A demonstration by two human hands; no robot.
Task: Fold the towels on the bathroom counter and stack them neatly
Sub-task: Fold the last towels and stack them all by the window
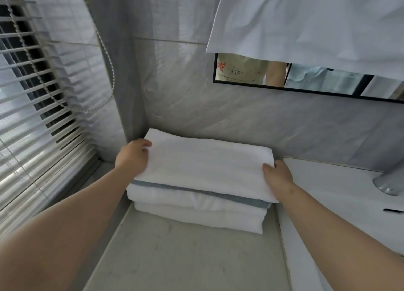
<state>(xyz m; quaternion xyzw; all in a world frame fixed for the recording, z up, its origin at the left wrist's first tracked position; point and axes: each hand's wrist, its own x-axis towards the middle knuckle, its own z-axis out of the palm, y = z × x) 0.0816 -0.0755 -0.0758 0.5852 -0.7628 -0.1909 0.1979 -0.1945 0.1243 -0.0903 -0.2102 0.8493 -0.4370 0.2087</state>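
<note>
Blinds (pixel 32 107) hang at 9 o'clock. Left hand (pixel 133 157) grips the top towel (pixel 203 163) at its 9 o'clock edge, fingers curled over it. The top towel lies flat on the stack (pixel 196 218) of folded towels at the counter's (pixel 175 260) 12 o'clock, in the wall corner. Right hand (pixel 278 177) pinches its 3 o'clock edge. Faucet (pixel 387 181) stands at 3 o'clock.

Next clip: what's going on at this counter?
A person holds a folded white top towel on a stack in the corner of the bathroom counter. The left hand grips its left end and the right hand grips its right end, thumbs on top. Under it lies a grey-blue towel, seen only as an edge, and below that folded white towels. Whether the top towel is being set down or squared up cannot be told.
</note>
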